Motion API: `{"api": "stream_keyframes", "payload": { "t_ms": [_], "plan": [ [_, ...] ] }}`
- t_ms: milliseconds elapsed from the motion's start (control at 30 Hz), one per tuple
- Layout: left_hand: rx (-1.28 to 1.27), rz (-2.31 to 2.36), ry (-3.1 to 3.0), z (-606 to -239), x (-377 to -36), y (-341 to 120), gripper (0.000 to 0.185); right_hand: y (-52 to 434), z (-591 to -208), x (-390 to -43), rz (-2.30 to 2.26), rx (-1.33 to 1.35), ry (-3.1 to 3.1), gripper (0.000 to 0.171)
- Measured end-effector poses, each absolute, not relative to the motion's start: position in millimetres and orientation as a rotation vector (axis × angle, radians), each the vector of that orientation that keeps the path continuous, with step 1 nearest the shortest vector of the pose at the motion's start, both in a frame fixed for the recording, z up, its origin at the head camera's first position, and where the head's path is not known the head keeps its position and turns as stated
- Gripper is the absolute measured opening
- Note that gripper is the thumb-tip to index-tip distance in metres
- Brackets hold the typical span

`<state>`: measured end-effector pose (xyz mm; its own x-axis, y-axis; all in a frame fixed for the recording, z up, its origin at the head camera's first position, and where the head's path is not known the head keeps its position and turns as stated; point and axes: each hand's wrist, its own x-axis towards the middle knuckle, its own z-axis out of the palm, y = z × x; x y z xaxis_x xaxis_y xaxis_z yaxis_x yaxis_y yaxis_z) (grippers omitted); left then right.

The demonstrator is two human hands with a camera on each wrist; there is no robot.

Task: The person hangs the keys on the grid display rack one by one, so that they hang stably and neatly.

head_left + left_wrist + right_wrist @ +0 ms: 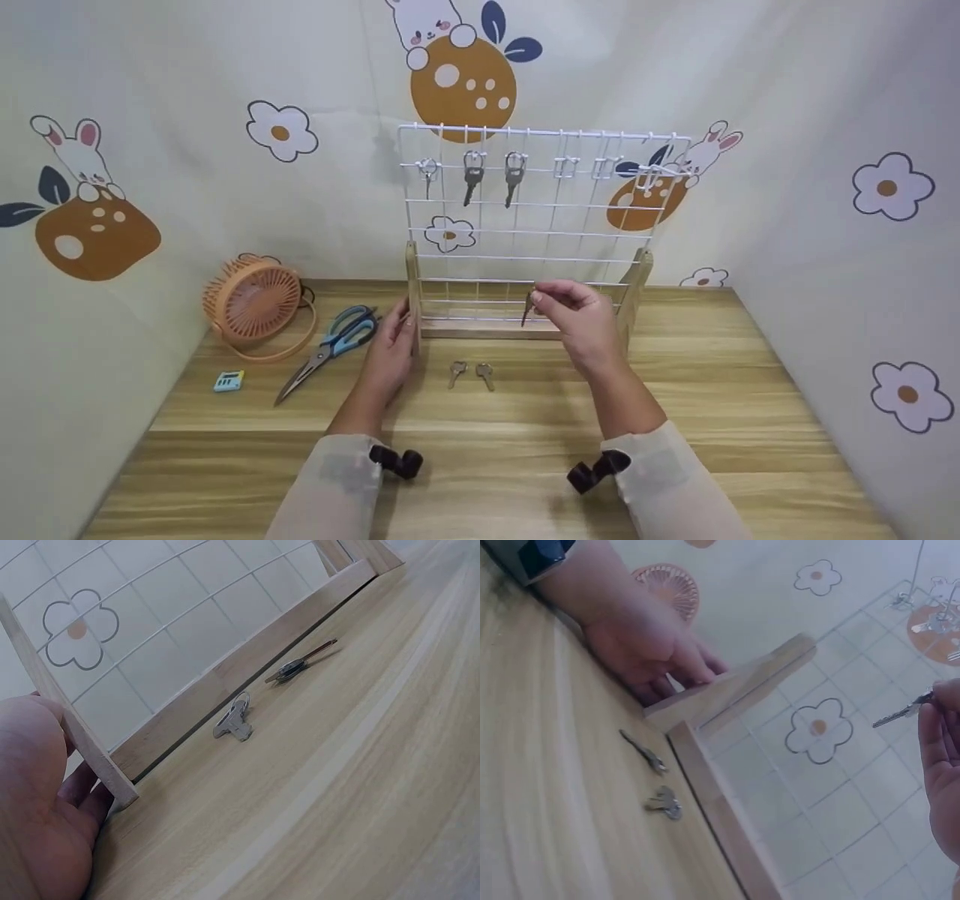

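A white wire grid rack point(540, 225) stands on a wooden base point(487, 328) at the back of the table. Three keys point(472, 176) hang from hooks along its top row. My left hand point(396, 334) rests with straight fingers against the rack's left wooden post point(71, 731); its palm point(34, 802) fills the corner of the left wrist view. My right hand point(541, 300) pinches a key point(528, 309) by its head in front of the lower grid, blade hanging down. The held key point(901, 713) points left in the right wrist view. Two loose keys point(471, 373) lie on the table before the base.
An orange desk fan point(251, 301) stands at the back left, with blue-handled scissors point(330, 349) and a small blue gadget point(228, 381) beside it. Several empty hooks point(585, 166) sit on the rack's upper right. Patterned walls enclose the wooden table point(487, 465) on three sides.
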<state>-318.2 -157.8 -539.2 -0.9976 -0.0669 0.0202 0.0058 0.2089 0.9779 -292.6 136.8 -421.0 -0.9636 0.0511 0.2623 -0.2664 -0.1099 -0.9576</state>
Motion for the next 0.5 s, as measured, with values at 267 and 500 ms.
{"api": "stream_keyframes", "payload": {
  "t_ms": [267,500],
  "plan": [
    [0.074,-1.940,-2.406,-537,-317,-157,0.056,152,-371,-299,2.191,0.275,-1.785,0.015],
    [0.070,-1.942,-2.405,-539,-318,-158,0.056,157,-322,-306,2.217,0.310,-1.687,0.013]
  ]
}}
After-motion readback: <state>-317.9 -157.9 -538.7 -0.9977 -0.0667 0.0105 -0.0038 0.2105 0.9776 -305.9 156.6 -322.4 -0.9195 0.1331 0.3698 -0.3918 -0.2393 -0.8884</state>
